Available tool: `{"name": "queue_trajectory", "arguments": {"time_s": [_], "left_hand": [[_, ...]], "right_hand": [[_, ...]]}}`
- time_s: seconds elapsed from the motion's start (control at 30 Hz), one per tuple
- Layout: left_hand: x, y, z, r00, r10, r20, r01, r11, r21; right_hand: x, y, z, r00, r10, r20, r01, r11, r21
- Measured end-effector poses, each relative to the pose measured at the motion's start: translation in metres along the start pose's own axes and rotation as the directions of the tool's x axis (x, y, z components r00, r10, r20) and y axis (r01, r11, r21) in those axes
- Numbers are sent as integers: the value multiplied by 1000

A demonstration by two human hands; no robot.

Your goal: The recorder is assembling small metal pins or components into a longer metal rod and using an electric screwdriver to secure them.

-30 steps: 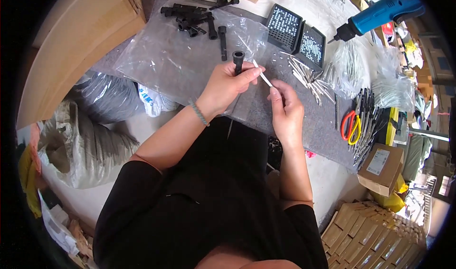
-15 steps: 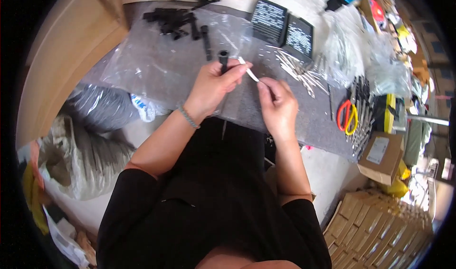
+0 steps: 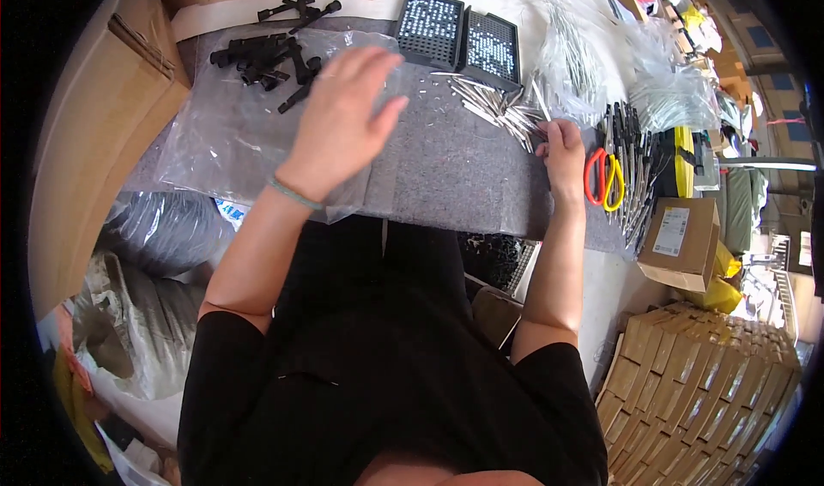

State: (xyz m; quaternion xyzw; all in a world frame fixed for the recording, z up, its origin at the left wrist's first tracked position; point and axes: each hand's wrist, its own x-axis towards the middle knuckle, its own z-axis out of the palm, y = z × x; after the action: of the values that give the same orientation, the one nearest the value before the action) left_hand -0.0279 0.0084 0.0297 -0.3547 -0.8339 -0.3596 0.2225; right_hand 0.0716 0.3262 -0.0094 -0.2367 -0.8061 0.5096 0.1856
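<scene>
My left hand [image 3: 342,113] is open, its fingers stretched out above a clear plastic sheet [image 3: 202,134] on the grey worktop. Just beyond it lies a pile of black tubular parts [image 3: 257,57]. At the right, my right hand [image 3: 563,153] is closed, with a thin whitish stick [image 3: 540,100] standing up from its fingertips. A loose heap of slim silvery-white sticks [image 3: 493,107] lies beside that hand. Red-and-yellow-handled scissors [image 3: 604,180] rest to its right. Two black perforated trays [image 3: 464,44] with small pale pieces in their holes stand beyond the heap.
Several dark metal tools [image 3: 635,173] lie past the scissors. Clear bags of thin rods [image 3: 571,66] sit at the far right. A cardboard box [image 3: 680,241] stands at the worktop's right edge, and a large carton [image 3: 107,134] borders the left. Stacked cartons [image 3: 695,383] are lower right.
My hands have moved apart. The left has let go of the black tube and opened over the sheet; the right has moved right to the stick heap. The blue tool above has mostly left view.
</scene>
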Motion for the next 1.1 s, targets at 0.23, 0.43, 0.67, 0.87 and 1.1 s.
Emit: {"name": "queue_trajectory", "arguments": {"time_s": [0.23,0.43,0.67,0.87,1.1], "left_hand": [[-8,46,51,976,43,214,25,953,-303],[8,54,66,820,-137,555,557,413,-720],[-26,28,69,756,-357,549,535,-146,-832],[-39,52,59,945,-300,130,321,778,-539],[-50,57,49,981,-120,151,179,859,-480]], "right_hand": [[-17,-21,15,998,16,-64,-11,997,76],[-61,-76,60,1000,-5,4,3,914,405],[-81,-92,88,994,45,104,-89,877,472],[-69,-66,123,999,44,6,-41,848,528],[-67,-68,135,980,-76,-184,145,905,400]]}}
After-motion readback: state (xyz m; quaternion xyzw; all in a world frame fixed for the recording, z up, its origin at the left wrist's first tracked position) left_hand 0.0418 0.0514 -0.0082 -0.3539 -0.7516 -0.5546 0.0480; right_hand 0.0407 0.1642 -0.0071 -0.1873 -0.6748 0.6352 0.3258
